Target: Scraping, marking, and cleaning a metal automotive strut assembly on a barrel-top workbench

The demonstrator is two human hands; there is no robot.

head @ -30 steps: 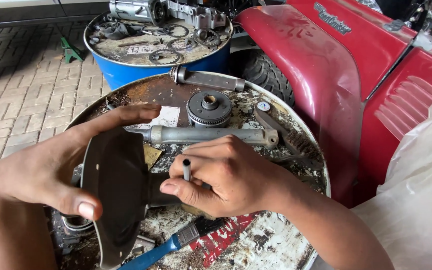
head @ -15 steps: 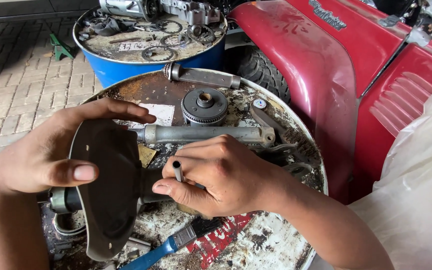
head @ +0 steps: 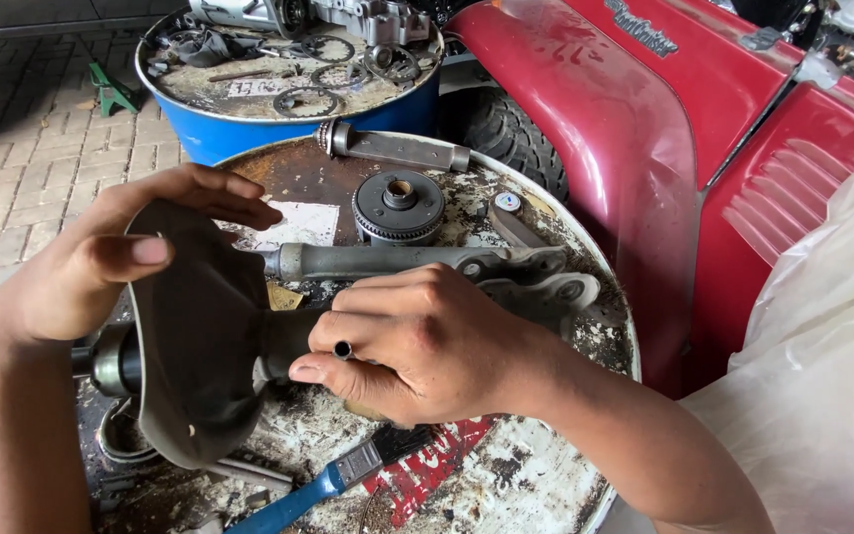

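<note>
A dark, greasy rubber boot flared like a cone on a steel shaft [head: 200, 336] is held just above the rusty, paint-flaked drum top [head: 536, 465]. The left hand [head: 101, 262] is clamped on its wide rim; the right hand [head: 417, 341] is closed around its narrow neck, with a small black cylinder [head: 343, 349] between its fingers. A blue-handled brush [head: 338, 475] lies below, a toothed grey gear hub [head: 398, 206] beyond.

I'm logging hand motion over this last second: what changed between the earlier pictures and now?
Little changed. The left hand shifted slightly on the dark rubber boot, its thumb now on the rim. The right hand kept its grip on the boot's neck, small pin between its fingers. Gear and blue-handled brush stayed put.
</note>
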